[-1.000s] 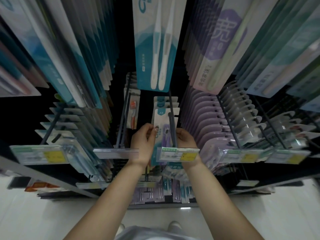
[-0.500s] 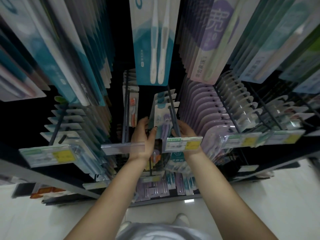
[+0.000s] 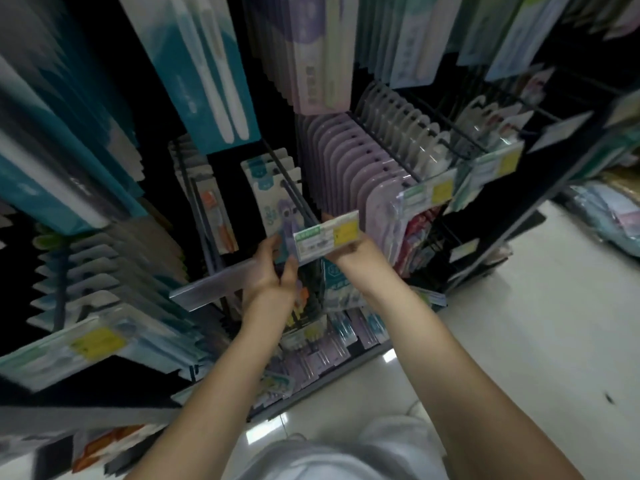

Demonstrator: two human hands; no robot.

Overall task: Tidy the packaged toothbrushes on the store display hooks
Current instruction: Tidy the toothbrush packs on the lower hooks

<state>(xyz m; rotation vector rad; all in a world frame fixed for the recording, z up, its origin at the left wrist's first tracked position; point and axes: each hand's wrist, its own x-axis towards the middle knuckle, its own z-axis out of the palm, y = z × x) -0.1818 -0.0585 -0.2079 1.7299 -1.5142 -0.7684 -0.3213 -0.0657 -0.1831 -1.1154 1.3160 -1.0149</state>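
Lilac-printed carded toothbrush pack (image 3: 273, 206) on the centre-frame black wire hook (image 3: 298, 199): left hand (image 3: 273, 268) pinches it; right hand (image 3: 349, 249), behind the yellow-green price tag (image 3: 327, 235), grip unclear.

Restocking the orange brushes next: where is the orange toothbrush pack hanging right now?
In the head view the orange toothbrush pack hangs left of centre, on the hook just left of the pack held by the left hand, below the big teal pack.

Lying pale and glossy below the dark metal display rack (image 3: 491, 268): a tiled floor (image 3: 540, 341); sitting right of the rack, blurred pastel soft packs (image 3: 602, 216).
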